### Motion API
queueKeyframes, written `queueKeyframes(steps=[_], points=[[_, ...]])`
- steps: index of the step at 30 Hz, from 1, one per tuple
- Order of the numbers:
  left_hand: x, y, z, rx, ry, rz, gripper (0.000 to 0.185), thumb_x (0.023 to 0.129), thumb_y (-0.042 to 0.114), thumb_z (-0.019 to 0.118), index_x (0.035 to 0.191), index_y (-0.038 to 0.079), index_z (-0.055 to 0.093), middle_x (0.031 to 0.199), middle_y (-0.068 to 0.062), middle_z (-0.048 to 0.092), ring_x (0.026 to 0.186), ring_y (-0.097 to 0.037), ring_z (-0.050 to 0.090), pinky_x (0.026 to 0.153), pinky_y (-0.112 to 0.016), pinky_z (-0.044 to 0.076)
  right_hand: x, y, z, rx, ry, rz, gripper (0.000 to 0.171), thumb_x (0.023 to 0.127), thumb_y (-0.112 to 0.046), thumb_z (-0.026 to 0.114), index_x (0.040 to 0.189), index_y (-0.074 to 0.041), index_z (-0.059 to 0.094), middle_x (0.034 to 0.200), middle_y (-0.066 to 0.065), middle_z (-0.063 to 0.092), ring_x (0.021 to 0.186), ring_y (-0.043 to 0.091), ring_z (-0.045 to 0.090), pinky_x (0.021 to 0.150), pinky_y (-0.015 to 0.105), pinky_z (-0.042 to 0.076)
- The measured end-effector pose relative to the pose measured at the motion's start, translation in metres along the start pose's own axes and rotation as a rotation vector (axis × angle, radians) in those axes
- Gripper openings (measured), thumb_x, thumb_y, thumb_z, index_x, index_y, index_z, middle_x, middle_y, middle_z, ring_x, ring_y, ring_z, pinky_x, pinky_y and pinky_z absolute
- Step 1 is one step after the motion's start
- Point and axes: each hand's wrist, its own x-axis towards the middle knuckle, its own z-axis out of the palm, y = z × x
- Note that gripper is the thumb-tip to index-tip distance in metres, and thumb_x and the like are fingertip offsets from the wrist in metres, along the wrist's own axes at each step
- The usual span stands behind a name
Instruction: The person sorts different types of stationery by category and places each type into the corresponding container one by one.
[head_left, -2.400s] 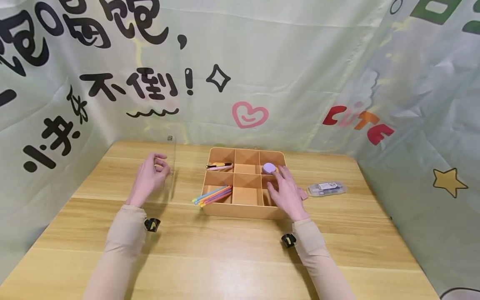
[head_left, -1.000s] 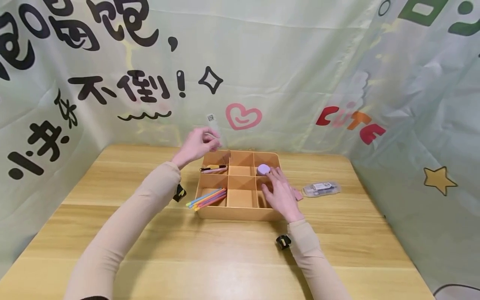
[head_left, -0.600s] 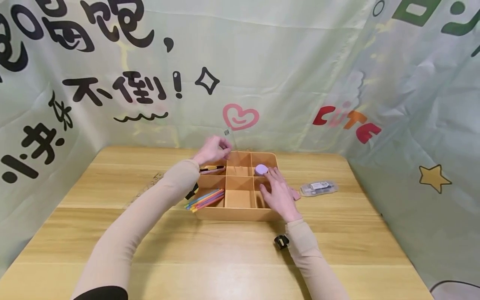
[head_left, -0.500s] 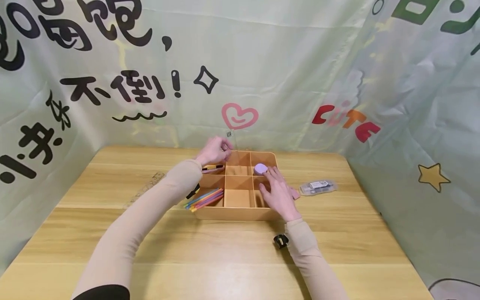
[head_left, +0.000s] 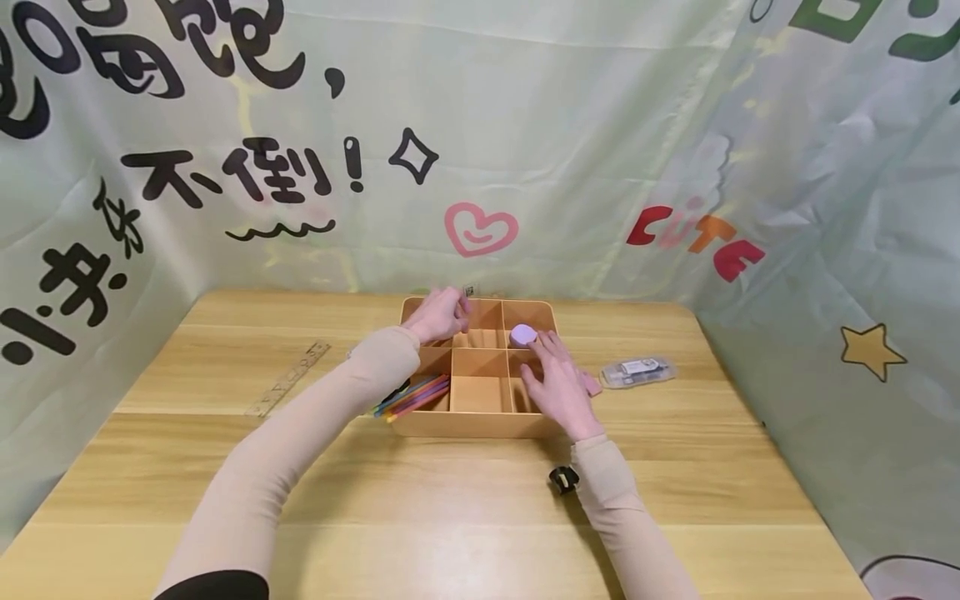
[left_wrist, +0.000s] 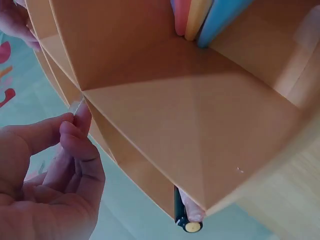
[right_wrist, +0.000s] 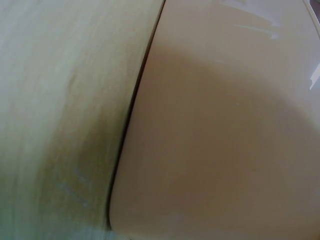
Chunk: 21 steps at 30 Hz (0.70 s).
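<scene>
My left hand (head_left: pixel 438 315) pinches a clear ruler (head_left: pixel 468 291) between thumb and fingers, above the back middle compartment of an orange-tan desk organizer (head_left: pixel 480 425). Only the ruler's labelled top shows past the hand; in the left wrist view its clear edge (left_wrist: pixel 76 106) shows at the fingertips beside a divider. My right hand (head_left: pixel 558 387) rests over the organizer's right side with fingers spread, its fingertips by a round purple item (head_left: pixel 522 336) in the back right compartment. The right wrist view shows the organizer's outer wall (right_wrist: pixel 215 150), but no hand.
Several coloured pens (head_left: pixel 420 396) lean out of the front left compartment. A black-ended pen (left_wrist: pixel 186 212) lies in the back left one. Another clear ruler (head_left: pixel 288 379) lies on the table at left. A pink block (head_left: pixel 590 383) and a clear packaged item (head_left: pixel 637 372) lie at right.
My left hand has carried the ruler from the left of the organizer over to its back middle compartment and lowered it. The right hand has stayed on the organizer.
</scene>
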Motion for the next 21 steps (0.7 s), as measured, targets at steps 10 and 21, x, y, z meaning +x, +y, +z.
queueKeyframes(steps=[10,21], points=[[-0.017,-0.013,-0.036,-0.108,0.01,-0.065,0.058,0.099,0.02,0.06,0.147,-0.008,0.042,0.139,-0.025,0.06,0.132,-0.038,0.056,0.116,-0.045,0.044,0.001,-0.001,0.003,0.0,-0.003,-0.009,0.049,0.095,-0.018,0.064,0.136,0.008,0.056,0.152,0.029,0.045,0.149,0.042,0.035,0.121,0.058,0.03],[-0.103,-0.068,-0.084,-0.293,0.046,-0.031,0.055,0.102,0.023,0.058,0.149,-0.002,0.042,0.152,-0.027,0.045,0.13,-0.046,0.056,0.108,-0.055,0.048,0.0,-0.001,0.001,0.01,-0.006,0.001,0.05,0.095,-0.019,0.063,0.137,0.007,0.056,0.153,0.03,0.044,0.149,0.043,0.034,0.121,0.059,0.03]])
